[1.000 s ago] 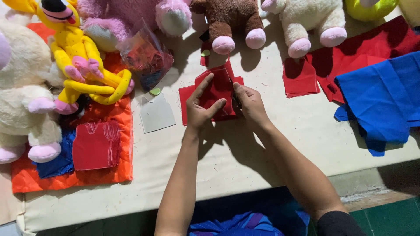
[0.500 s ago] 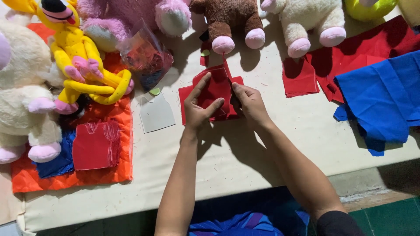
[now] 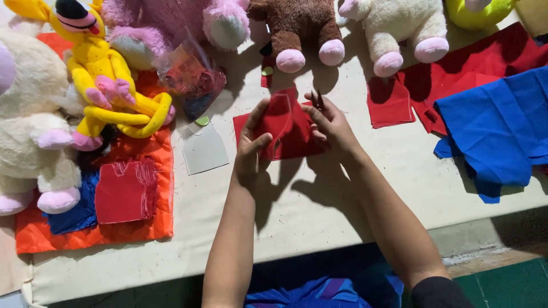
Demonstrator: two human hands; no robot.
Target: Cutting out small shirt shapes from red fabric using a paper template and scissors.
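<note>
A pale table (image 3: 342,199) fills most of the frame, its near edge running along the bottom, where blue cloth shows below it. Along the top edge sit stuffed toys, all cut off by the frame: a cream toy (image 3: 28,114) at the far left, a pink toy (image 3: 171,28) beside it, a brown toy (image 3: 299,28) in the middle and a white toy (image 3: 399,28) to the right; only their lower bodies and feet show. A yellow toy (image 3: 105,91) lies in the upper left on an orange cloth (image 3: 114,234). A blue cloth (image 3: 496,131) spreads at the right over a larger red cloth (image 3: 456,80), hiding part of it. A small clear bag (image 3: 191,80) near the pink toy holds scraps too blurred to make out. At the centre lies the red fabric piece (image 3: 288,131), partly lifted, its long side running left to right and a folded flap raised toward the top of the frame. The left hand (image 3: 251,145) pinches its left edge between thumb and fingers. The right hand (image 3: 334,128) grips the right edge, fingers curled, with a thin dark tool between them that is hard to identify.
</note>
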